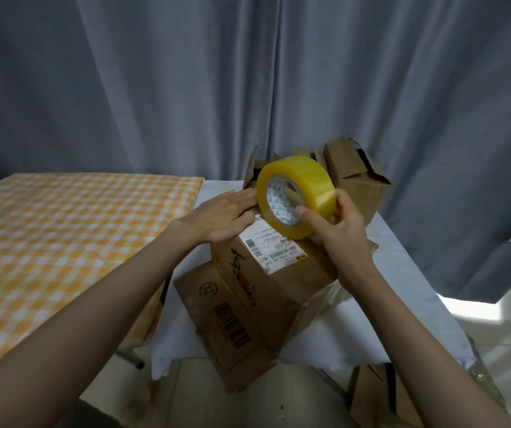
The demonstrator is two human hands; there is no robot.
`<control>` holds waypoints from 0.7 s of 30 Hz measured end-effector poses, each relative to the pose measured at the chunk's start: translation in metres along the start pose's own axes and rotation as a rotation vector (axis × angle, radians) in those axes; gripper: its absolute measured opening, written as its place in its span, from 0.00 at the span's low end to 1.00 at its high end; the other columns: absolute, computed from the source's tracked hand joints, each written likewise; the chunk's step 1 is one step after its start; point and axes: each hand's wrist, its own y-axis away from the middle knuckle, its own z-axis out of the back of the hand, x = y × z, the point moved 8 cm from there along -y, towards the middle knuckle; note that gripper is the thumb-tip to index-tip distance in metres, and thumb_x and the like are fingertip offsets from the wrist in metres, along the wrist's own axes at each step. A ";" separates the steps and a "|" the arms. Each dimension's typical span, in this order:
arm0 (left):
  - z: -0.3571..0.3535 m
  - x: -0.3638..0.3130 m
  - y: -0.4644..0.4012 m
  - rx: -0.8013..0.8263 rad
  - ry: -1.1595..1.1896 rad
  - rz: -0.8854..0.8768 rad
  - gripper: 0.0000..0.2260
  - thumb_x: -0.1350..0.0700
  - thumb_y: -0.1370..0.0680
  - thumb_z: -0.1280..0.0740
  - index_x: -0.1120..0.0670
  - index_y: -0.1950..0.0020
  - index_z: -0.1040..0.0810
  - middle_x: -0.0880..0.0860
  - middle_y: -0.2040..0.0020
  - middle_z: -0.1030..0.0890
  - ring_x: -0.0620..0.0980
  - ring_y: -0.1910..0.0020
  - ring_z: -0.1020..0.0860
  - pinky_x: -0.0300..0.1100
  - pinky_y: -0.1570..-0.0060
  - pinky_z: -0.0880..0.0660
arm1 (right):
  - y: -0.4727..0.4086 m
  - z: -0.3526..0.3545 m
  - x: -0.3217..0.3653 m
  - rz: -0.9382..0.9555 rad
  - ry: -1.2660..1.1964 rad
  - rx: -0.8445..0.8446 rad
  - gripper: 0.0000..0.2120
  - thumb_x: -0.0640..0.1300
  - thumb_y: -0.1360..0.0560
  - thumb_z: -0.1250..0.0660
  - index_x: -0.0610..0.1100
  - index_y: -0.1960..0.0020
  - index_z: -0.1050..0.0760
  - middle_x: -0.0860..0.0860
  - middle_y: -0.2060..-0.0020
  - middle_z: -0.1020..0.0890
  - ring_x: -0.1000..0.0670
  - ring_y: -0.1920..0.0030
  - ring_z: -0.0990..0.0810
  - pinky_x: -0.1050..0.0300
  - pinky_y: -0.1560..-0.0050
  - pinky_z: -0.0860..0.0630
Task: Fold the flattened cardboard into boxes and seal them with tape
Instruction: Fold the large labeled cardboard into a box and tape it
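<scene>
Evidently the sealing step is under way in the head view; the right hand point(336, 230) is gripping the tape roll point(296, 194), thumb hooked into its core and fingers curled round the outer face, holding it tilted just above the cardboard box point(266, 279); the left hand point(223, 216) is pressing flat, fingers straight, on the box top just left of the roll; next, I judge, the tape's free end needs finding and sticking down along the seam; whether any tape is already stuck I cannot tell.

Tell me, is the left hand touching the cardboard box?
Touching. The head view shows the left hand lying flat on top of the cardboard box, fingers straight, no gap visible.
</scene>
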 end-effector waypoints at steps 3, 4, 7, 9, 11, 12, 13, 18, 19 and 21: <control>-0.007 0.010 0.003 0.045 -0.049 0.059 0.32 0.40 0.23 0.58 0.46 0.19 0.49 0.45 0.19 0.47 0.41 0.21 0.49 0.47 0.22 0.51 | 0.005 0.018 0.012 0.022 -0.004 -0.091 0.13 0.46 0.29 0.23 0.48 0.47 0.22 0.51 0.57 0.16 0.52 0.56 0.16 0.53 0.56 0.19; -0.008 0.011 0.005 0.059 -0.058 0.086 0.35 0.38 0.25 0.60 0.47 0.18 0.51 0.45 0.19 0.49 0.40 0.21 0.51 0.46 0.21 0.54 | 0.008 0.028 0.017 0.026 -0.011 -0.138 0.13 0.45 0.30 0.23 0.48 0.48 0.20 0.51 0.58 0.15 0.52 0.57 0.16 0.54 0.57 0.19; -0.006 0.006 0.006 0.093 -0.086 0.101 0.38 0.36 0.27 0.62 0.49 0.18 0.53 0.47 0.19 0.52 0.41 0.21 0.54 0.43 0.22 0.57 | 0.014 0.055 0.027 0.034 0.066 -0.201 0.12 0.47 0.32 0.22 0.52 0.51 0.20 0.55 0.60 0.16 0.56 0.59 0.17 0.55 0.57 0.18; -0.005 0.002 0.006 0.137 -0.118 0.105 0.38 0.36 0.27 0.63 0.50 0.18 0.56 0.47 0.19 0.54 0.41 0.21 0.56 0.43 0.22 0.59 | 0.015 0.059 0.031 0.021 0.123 -0.157 0.15 0.50 0.31 0.22 0.54 0.48 0.21 0.57 0.58 0.16 0.57 0.57 0.17 0.55 0.55 0.18; -0.006 0.000 0.006 0.179 -0.162 0.125 0.36 0.37 0.24 0.61 0.50 0.19 0.59 0.47 0.19 0.57 0.41 0.21 0.59 0.43 0.22 0.61 | 0.016 0.058 0.033 0.019 0.155 -0.129 0.20 0.52 0.32 0.21 0.54 0.43 0.24 0.57 0.53 0.18 0.57 0.53 0.18 0.56 0.55 0.19; -0.006 -0.001 0.006 0.191 -0.186 0.133 0.33 0.39 0.21 0.59 0.50 0.19 0.60 0.48 0.19 0.58 0.41 0.21 0.59 0.43 0.23 0.61 | 0.017 0.057 0.033 0.020 0.153 -0.119 0.23 0.53 0.32 0.21 0.55 0.41 0.26 0.57 0.50 0.19 0.56 0.51 0.19 0.57 0.55 0.19; -0.006 -0.003 0.007 0.191 -0.206 0.135 0.30 0.42 0.18 0.57 0.51 0.19 0.60 0.48 0.19 0.59 0.42 0.21 0.60 0.43 0.23 0.62 | 0.019 0.057 0.032 0.021 0.135 -0.117 0.24 0.52 0.32 0.21 0.54 0.40 0.27 0.57 0.48 0.20 0.56 0.50 0.19 0.58 0.55 0.19; -0.002 -0.020 0.010 0.072 -0.169 0.055 0.24 0.49 0.15 0.51 0.52 0.19 0.49 0.49 0.19 0.49 0.44 0.20 0.51 0.43 0.22 0.55 | 0.040 0.057 0.003 0.004 0.009 -0.155 0.20 0.48 0.29 0.23 0.50 0.41 0.26 0.53 0.50 0.19 0.58 0.52 0.19 0.64 0.58 0.22; -0.003 -0.027 0.013 0.049 -0.136 0.039 0.25 0.48 0.16 0.51 0.52 0.19 0.46 0.49 0.19 0.47 0.44 0.21 0.49 0.43 0.22 0.52 | 0.043 0.054 -0.004 0.002 -0.010 -0.155 0.20 0.47 0.28 0.23 0.49 0.40 0.26 0.52 0.50 0.19 0.57 0.51 0.19 0.63 0.57 0.22; -0.008 -0.041 0.017 0.030 -0.067 0.030 0.28 0.45 0.18 0.52 0.52 0.19 0.44 0.49 0.20 0.45 0.45 0.21 0.47 0.44 0.22 0.51 | 0.047 0.046 -0.015 0.005 -0.057 -0.167 0.19 0.47 0.28 0.24 0.49 0.40 0.25 0.51 0.50 0.18 0.55 0.50 0.19 0.60 0.54 0.21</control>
